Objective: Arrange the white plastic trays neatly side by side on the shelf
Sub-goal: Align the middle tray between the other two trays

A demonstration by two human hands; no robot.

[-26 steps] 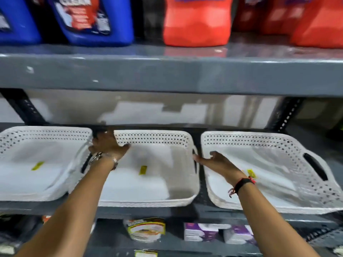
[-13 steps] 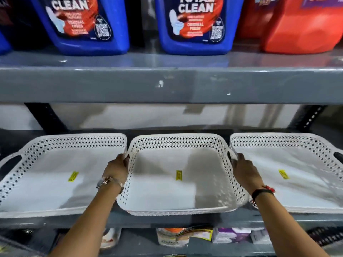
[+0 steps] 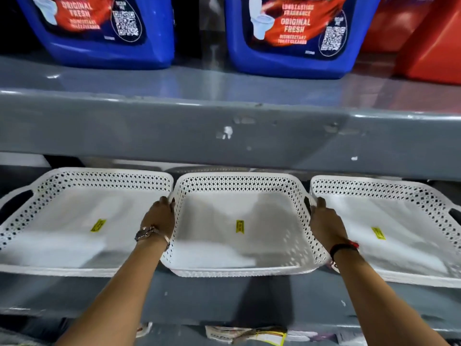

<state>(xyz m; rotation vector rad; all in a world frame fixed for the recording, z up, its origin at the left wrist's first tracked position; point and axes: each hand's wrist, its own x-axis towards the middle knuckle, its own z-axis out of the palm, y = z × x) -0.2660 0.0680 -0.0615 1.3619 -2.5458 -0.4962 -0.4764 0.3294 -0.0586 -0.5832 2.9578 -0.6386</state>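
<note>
Holding now: the person's left hand (image 3: 159, 217) and right hand (image 3: 324, 222) each curl over a side rim of the middle white perforated plastic tray (image 3: 239, 245), fingers hooked at the handle cut-outs, thumbs hidden from where I stand.

Just changed: a second ago this tray sat skewed, its left edge riding over its neighbour; it has since been swung square, and both hands have slid from loose touches to a firm two-sided grip.

Left neighbour: the left white perforated tray (image 3: 74, 236) lies flat on the grey metal shelf (image 3: 224, 298), its right rim touching or just beside the middle tray, right under the left hand.

Right neighbour: the right white perforated tray (image 3: 399, 243) sits just beside the middle one, with a narrow slot between where the right fingers go in.

Front edges: the middle tray's front lip looks close to level with the others, though the right tray seems to hang slightly further forward.

Labels: one small yellow sticker (image 3: 240, 226) on each tray floor, all facing roughly the same way.

Above: blue toilet-cleaner jugs (image 3: 299, 33) and red jugs (image 3: 429, 38) on the upper shelf, untouched.

Meaning for the task: I'd judge the row nearly done, three trays abreast with no overlap.

Likely next: a small push back or nudge sideways to even the gaps, then letting go.

Risk: the light trays slide easily, so a hard shove could knock a neighbour askew.
</note>
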